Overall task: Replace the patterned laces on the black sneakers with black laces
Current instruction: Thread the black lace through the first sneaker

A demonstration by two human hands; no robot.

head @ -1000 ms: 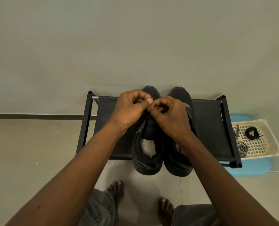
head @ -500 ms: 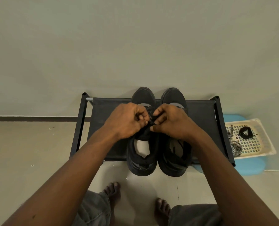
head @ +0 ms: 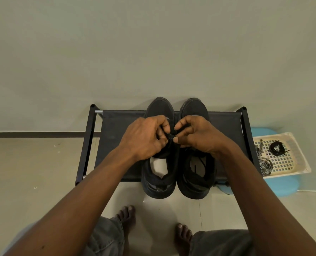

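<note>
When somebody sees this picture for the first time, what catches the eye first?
At the centre, the left hand and right hand pinch a black lace over the black sneakers, which stand on a black rack. At the right, a cream tray holds patterned laces and a coiled black lace.

Your black sneakers (head: 160, 109) look like matt, soft cloth; the black lace (head: 170, 137) is dull cord. The rack (head: 116, 130) shelf is matt black fabric, with a bare metal rod (head: 98, 111) at its far left corner. The basket (head: 300, 154) is smooth cream plastic.
</note>
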